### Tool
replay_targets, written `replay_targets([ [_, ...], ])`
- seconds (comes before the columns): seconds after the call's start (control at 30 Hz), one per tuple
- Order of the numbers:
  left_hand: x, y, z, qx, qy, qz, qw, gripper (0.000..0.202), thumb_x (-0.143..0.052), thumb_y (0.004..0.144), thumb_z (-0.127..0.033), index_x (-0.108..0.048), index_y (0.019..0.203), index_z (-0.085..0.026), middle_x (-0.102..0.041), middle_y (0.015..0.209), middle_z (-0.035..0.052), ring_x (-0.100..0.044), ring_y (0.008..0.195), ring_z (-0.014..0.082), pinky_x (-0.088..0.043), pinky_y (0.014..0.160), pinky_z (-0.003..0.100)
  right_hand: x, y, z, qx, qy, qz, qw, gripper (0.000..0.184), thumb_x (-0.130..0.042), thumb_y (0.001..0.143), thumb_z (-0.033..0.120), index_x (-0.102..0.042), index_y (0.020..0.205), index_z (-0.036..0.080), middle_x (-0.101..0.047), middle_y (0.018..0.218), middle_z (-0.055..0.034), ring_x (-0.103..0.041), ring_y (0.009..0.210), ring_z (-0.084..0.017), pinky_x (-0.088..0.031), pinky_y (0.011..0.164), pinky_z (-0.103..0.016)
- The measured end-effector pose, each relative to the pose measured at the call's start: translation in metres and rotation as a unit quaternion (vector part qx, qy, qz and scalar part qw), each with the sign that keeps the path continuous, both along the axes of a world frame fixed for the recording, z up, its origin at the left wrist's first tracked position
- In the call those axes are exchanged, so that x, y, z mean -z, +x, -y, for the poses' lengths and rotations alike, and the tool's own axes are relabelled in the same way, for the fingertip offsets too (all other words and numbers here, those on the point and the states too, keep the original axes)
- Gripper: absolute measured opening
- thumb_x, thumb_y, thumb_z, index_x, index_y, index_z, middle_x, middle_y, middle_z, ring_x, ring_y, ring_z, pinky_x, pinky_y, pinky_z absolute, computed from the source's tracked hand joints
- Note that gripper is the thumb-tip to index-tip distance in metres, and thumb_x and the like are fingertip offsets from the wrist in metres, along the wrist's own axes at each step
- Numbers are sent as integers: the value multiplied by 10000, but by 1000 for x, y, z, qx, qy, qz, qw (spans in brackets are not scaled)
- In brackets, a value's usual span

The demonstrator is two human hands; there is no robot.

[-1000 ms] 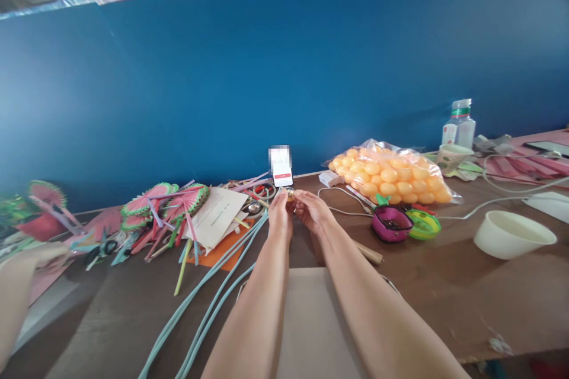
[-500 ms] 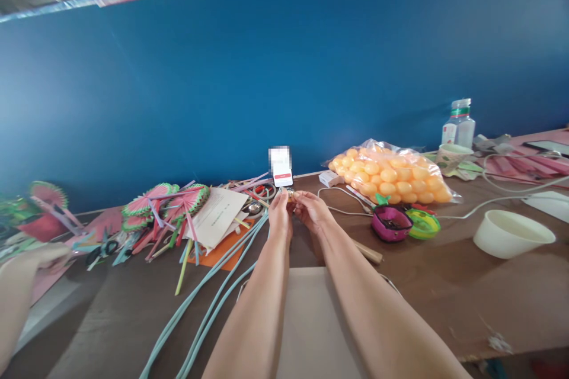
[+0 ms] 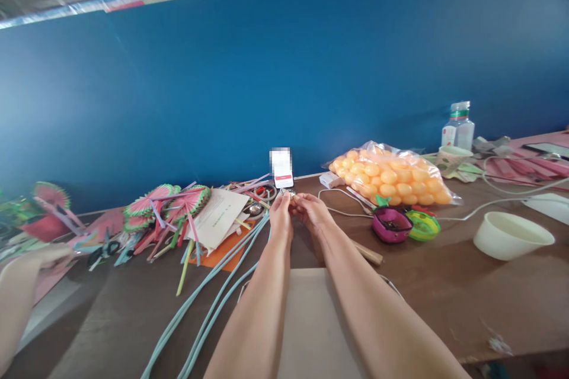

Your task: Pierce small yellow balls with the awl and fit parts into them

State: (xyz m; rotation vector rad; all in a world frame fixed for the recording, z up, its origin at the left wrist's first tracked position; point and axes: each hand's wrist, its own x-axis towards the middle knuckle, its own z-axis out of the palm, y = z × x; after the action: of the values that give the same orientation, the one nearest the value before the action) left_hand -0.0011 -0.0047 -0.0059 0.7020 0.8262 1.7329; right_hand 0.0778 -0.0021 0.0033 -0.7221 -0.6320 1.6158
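Both arms reach forward over the brown table, and the fingertips nearly meet in front of an upright phone with a lit screen. My left hand is closed in a pinch. My right hand is closed too, its fingers pressed together close beside the left. A small, shiny, gold-coloured piece shows between the fingertips of both hands; its kind is too small to make out. Left of my hands lie light-blue tubes, and a small round metal thing rests near their upper end.
Right stand a bag of orange balls, a purple case, a white bowl and a bottle. Left are watermelon-patterned paper fans, papers and scissors. Another person's hand is at far left. A blue panel stands behind.
The view has shifted very slightly. My right fingers have moved a little at the small gold-coloured piece; both hands stay together in front of the phone.
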Motion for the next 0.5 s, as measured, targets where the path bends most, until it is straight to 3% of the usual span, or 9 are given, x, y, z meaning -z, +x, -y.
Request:
replay_targets([
  [0.33, -3, -2, -1, 34, -17, 49, 998, 369, -776, 641, -427, -647, 786, -113, -622, 671, 33, -566, 580, 114, -406, 560, 229, -3, -1, 1, 3, -2, -39, 999, 259, -816, 630, 281, -583, 653, 169, -557, 537, 28, -476, 470, -59, -508, 503, -194],
  [0.5, -1, -1, -2, 27, -10, 39, 999, 361, -786, 633, -422, -640, 753, -115, -620, 666, 30, -568, 581, 116, -424, 575, 234, -1, -2, 0, 10, -2, 3, 1000, 333, -848, 578, 333, -556, 618, 179, -504, 493, 47, -473, 465, -68, -478, 483, -200],
])
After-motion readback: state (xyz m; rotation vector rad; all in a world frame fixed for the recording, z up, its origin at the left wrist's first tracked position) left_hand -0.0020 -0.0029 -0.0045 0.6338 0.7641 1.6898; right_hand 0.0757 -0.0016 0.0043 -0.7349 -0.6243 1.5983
